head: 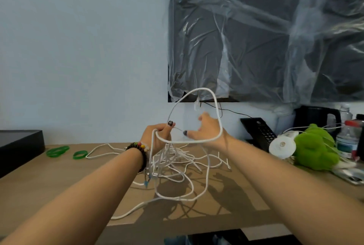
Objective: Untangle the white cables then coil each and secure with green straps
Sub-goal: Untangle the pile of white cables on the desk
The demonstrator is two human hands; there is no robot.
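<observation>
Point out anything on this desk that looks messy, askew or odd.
The white cables lie in a loose tangle mid-table, with one loop lifted between the left hand and right hand. Two green straps sit unused to the left. The dark panel on the wall is wrapped in crumpled plastic sheeting.

Black tray (19, 142) cut off at left edge; bottle labels (346, 144) unreadably blurred

Light: soft, even, fairly bright, cool tint | Shadows: sharp dark arm and cable shadows on table (69, 175), cast toward viewer | Glare: pale sheen on plastic sheet (266, 28) | Blur: right hand (204, 128) slightly smeared | Distortion: wide-angle bend at edges
</observation>
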